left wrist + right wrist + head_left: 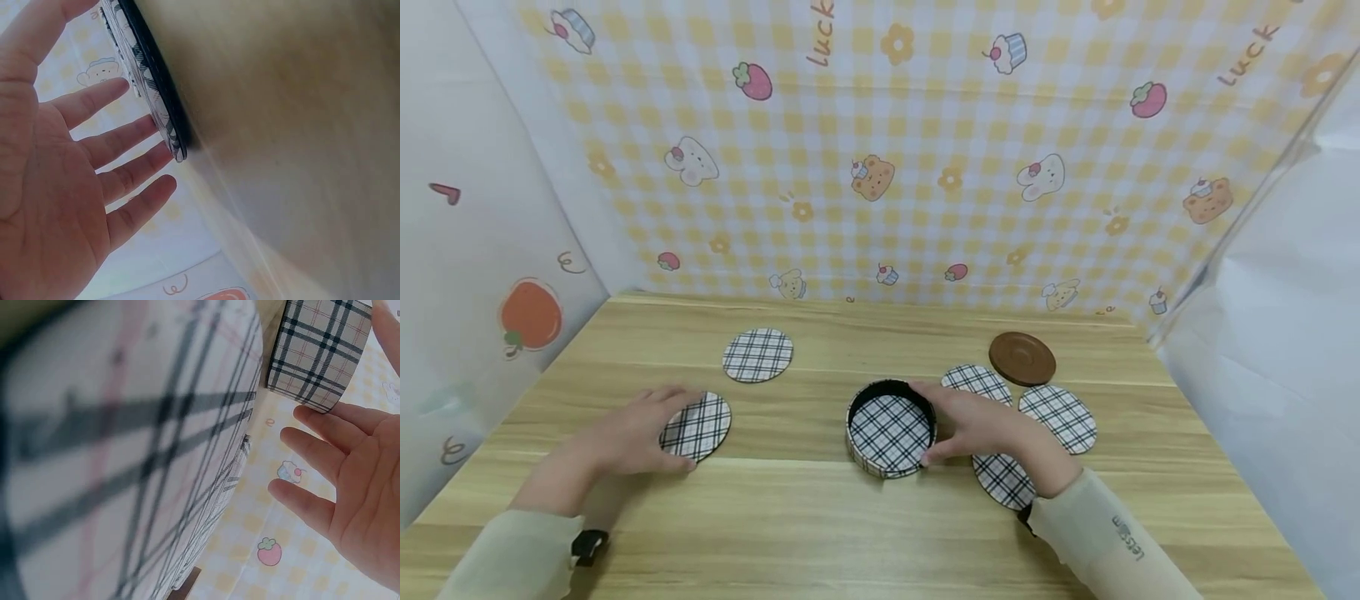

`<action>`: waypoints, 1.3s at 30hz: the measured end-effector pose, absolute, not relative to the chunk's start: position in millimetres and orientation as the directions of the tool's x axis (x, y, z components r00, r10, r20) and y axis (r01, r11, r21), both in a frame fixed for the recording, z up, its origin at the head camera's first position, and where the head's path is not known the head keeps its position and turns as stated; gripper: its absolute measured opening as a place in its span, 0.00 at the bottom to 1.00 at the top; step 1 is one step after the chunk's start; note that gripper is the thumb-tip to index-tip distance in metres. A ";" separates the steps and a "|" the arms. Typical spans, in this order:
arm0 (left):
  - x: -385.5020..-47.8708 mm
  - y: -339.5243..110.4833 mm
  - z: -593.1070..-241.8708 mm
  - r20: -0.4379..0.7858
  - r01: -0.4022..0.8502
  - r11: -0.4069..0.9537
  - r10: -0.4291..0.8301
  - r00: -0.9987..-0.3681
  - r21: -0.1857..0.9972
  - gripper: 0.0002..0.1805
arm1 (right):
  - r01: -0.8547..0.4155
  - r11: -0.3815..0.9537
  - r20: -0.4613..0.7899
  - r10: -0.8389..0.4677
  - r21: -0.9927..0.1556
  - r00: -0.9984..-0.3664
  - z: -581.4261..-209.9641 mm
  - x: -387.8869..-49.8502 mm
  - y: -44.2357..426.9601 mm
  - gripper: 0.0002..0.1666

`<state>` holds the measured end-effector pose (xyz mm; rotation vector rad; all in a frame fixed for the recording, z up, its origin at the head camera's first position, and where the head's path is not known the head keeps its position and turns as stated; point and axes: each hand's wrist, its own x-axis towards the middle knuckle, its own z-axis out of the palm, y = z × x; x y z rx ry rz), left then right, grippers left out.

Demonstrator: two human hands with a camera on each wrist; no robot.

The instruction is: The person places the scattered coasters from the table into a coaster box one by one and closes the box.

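Note:
At the left, my left hand [632, 433] reaches over a round plaid coaster [709, 427] lying on the table. Its thumb is by the near edge; in the left wrist view its spread fingers [125, 131] are fairly straight, some tips at the coaster's edge. My right hand [981, 425] holds the right side of a round plaid coaster holder [867, 462], thumb at the near side and forefinger at the far rim. The holder's inside wall is black and a plaid surface shows inside it. In the right wrist view, the other fingers [306, 503] extend past the holder.
Another plaid coaster [757, 355] lies at the back left. Right of the holder are several plaid coasters [1058, 419], partly under my right arm, and a brown round disc [1022, 358]. A yellow checked cloth [850, 125] hangs behind the wooden table [775, 525].

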<state>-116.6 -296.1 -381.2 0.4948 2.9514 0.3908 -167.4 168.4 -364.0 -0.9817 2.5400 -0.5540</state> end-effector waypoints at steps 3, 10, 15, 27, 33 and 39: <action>-114.7 -295.4 -382.0 -0.077 0.305 0.910 0.338 -0.938 0.281 0.54 | -0.539 0.690 -0.193 -0.684 -0.483 -0.703 -364.7 -166.2 169.3 0.59; -110.7 -293.4 -383.9 -0.067 0.311 0.907 0.342 -0.937 0.284 0.54 | -0.527 0.687 -0.179 -0.678 -0.500 -0.713 -366.0 -163.3 170.8 0.58; -107.5 -288.6 -381.0 -0.060 0.310 0.908 0.339 -0.939 0.284 0.53 | -0.524 0.679 -0.174 -0.681 -0.514 -0.711 -366.9 -162.7 169.4 0.58; -109.2 -266.0 -366.5 -0.037 0.330 0.901 0.354 -0.935 0.280 0.51 | -0.516 0.683 -0.165 -0.671 -0.517 -0.723 -365.7 -162.4 166.7 0.57; -112.2 -255.2 -361.7 -0.016 0.362 0.888 0.382 -0.924 0.284 0.49 | -0.495 0.681 -0.159 -0.660 -0.540 -0.734 -365.7 -159.6 167.5 0.56; -113.9 -246.8 -361.0 0.011 0.398 0.865 0.414 -0.910 0.304 0.48 | -0.475 0.683 -0.167 -0.650 -0.555 -0.741 -366.8 -159.3 168.3 0.57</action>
